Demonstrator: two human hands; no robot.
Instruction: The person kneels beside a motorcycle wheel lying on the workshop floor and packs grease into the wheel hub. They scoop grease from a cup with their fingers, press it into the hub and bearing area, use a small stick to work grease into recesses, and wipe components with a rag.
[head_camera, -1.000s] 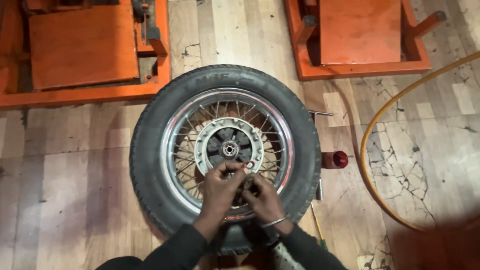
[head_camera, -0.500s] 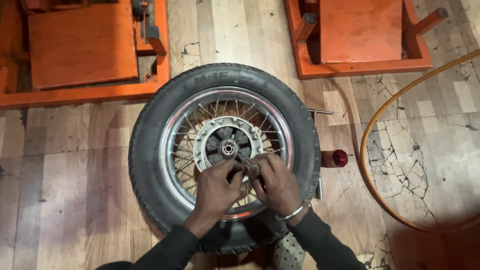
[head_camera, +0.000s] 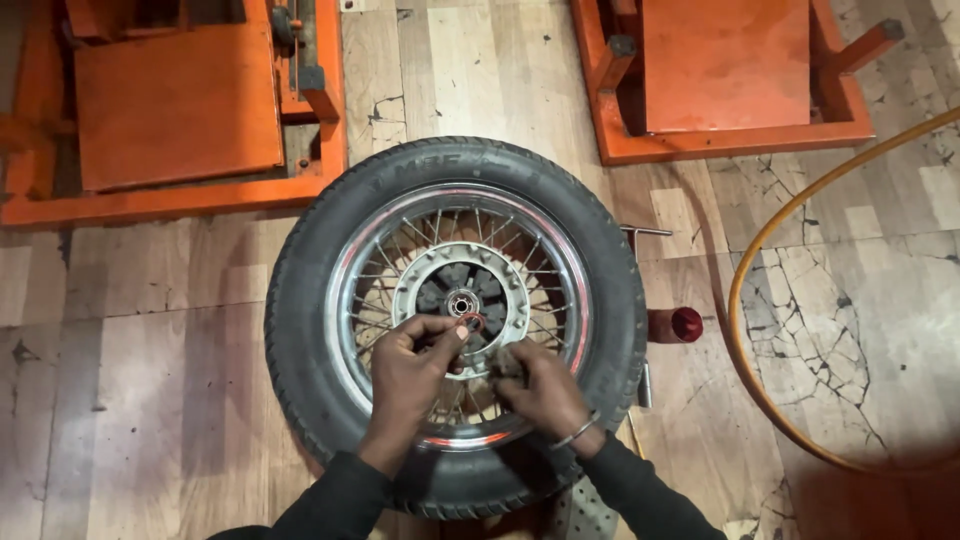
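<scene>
On cracked wood-look floor, wheel between orange stands

1. The left hand was raised, knuckles up, thumb and forefinger pinched together at the fingertips.
2. The right hand lay lower, fingers curled downward, a bangle on its wrist.
3. Both forearms wore dark sleeves.

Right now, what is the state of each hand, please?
Left hand: closed, pinching a small red-rimmed ring over the wheel hub.
Right hand: resting on the spokes; its grip cannot be told.
</scene>
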